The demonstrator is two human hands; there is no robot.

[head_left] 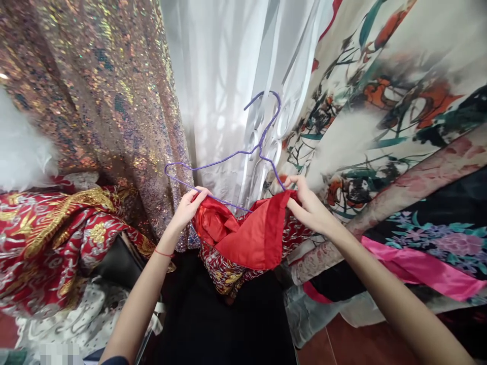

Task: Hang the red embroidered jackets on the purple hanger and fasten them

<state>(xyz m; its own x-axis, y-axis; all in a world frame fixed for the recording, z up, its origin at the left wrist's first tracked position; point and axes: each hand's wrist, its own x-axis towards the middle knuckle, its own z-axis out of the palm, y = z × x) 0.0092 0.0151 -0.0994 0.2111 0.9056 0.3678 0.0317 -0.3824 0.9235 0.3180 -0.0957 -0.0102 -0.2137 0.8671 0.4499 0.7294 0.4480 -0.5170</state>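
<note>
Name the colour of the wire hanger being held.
Purple hanger, clearest in the head view.

Reddish tiled floor (353, 339), visible at lower right (mostly covered). Lying directly on it: hems of a grey-white cloth (308, 314) and a pink satin garment (418, 268); at left, white dotted fabric (76, 314).

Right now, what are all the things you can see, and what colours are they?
hanger: one, purple wire, centre, held up.
red garment: one, red lining with patterned outside, gripped at both top corners.
sequin fabric: one, coppery, hanging at left.
white curtain: one, sheer, behind the hanger.
floral fabric: one, cream with orange and green, at right.
red-and-gold fabric: one, piled low at left.
pink fabric: one, low at right.
left hand: grips garment and hanger.
right hand: grips garment.
</note>
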